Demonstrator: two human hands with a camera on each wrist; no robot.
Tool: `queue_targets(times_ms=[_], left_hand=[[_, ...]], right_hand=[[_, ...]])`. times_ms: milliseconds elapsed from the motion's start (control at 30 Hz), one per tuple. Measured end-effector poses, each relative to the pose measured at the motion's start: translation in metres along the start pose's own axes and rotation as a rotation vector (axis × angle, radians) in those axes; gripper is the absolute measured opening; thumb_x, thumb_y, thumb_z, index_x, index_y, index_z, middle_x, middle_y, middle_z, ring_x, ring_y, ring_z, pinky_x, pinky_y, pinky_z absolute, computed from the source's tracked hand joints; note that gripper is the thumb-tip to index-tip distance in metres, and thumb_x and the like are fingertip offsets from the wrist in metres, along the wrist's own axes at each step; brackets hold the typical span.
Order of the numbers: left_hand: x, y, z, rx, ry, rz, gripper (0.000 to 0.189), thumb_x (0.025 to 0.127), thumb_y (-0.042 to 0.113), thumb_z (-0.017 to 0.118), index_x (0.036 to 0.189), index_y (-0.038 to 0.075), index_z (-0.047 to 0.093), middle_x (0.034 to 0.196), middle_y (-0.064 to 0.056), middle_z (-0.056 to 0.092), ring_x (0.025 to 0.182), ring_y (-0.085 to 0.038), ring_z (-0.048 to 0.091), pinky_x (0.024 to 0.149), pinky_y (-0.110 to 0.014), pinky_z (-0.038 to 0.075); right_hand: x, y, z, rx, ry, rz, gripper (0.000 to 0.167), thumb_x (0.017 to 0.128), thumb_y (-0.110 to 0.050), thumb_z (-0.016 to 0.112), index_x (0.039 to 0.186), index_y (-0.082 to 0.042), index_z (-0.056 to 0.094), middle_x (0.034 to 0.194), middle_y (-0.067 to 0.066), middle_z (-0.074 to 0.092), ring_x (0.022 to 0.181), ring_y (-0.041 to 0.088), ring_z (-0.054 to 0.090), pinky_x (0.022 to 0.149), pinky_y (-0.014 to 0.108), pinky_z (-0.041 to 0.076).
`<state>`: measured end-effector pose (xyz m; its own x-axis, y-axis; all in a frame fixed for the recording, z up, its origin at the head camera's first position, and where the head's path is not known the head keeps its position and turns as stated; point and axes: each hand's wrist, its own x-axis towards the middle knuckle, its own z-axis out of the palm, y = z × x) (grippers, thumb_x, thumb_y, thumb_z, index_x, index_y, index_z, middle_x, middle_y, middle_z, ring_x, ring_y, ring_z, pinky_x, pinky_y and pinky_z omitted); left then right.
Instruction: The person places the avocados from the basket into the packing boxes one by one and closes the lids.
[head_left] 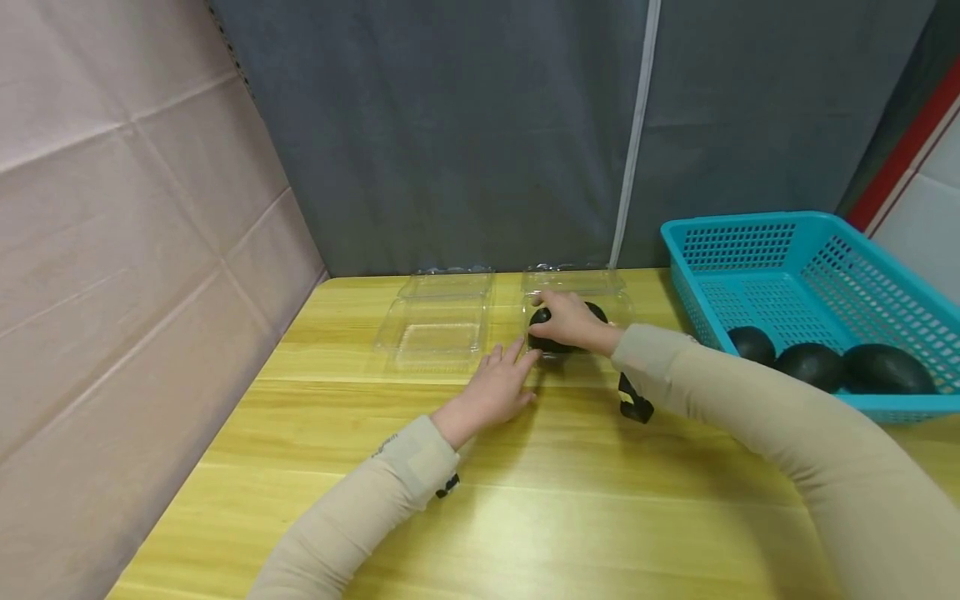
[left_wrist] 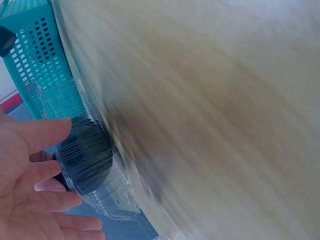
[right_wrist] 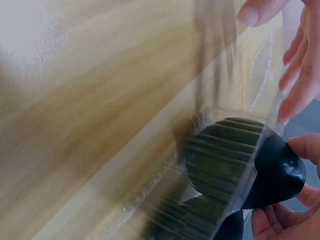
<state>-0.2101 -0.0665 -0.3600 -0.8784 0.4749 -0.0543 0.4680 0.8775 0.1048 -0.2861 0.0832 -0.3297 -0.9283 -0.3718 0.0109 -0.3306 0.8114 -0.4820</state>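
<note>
My right hand (head_left: 570, 322) holds a dark, glossy avocado (right_wrist: 277, 172) between thumb and fingers, inside a clear plastic clamshell box (head_left: 573, 281). A second avocado (right_wrist: 187, 217) lies beside it in that box. The lid stands folded back toward the curtain. My left hand (head_left: 495, 390) is at the box's front left corner, its fingers spread and holding nothing; whether a fingertip touches the rim I cannot tell. Left of these stands another clear clamshell box (head_left: 440, 333), opened out, with nothing in it.
On the right a turquoise plastic basket (head_left: 750, 218) contains several dark avocados (head_left: 888, 369) along its near side. A grey curtain (head_left: 465, 142) hangs behind the wooden table (head_left: 540, 517). A pale covered wall (head_left: 135, 275) rises along the left edge.
</note>
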Motion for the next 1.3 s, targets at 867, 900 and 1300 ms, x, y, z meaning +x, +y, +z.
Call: queue_targets(times_ms=[867,900,1300], left_hand=[[-0.001,-0.002,0.002,-0.028,0.004,0.003,0.067,0.088,0.031,0.060,0.144,0.018,0.027,0.150,-0.016,0.020,0.130,-0.047,0.026,0.107,-0.054,0.026],[-0.001,-0.002,0.002,-0.028,0.003,0.002,0.067,0.088,0.031,0.060,0.144,0.018,0.027,0.150,-0.016,0.019,0.130,-0.047,0.026,0.107,-0.054,0.026],[-0.002,-0.001,0.000,-0.019,0.006,0.009,0.065,0.088,0.030,0.060,0.143,0.017,0.028,0.150,-0.016,0.021,0.130,-0.046,0.028,0.107,-0.053,0.027]], right_hand=[[-0.013,0.023,-0.023,-0.034,-0.236,0.054,0.035,0.082,-0.015,0.066,0.104,0.007,0.051,0.099,0.020,0.056,0.055,0.015,0.052,0.052,0.027,0.049],[-0.013,0.023,-0.023,-0.050,-0.238,0.051,0.036,0.082,-0.016,0.066,0.105,0.007,0.051,0.100,0.021,0.057,0.057,0.015,0.053,0.053,0.027,0.049],[-0.014,0.023,-0.018,-0.051,-0.274,0.094,0.051,0.084,-0.017,0.065,0.121,0.008,0.043,0.110,0.023,0.054,0.054,0.015,0.049,0.046,0.026,0.043]])
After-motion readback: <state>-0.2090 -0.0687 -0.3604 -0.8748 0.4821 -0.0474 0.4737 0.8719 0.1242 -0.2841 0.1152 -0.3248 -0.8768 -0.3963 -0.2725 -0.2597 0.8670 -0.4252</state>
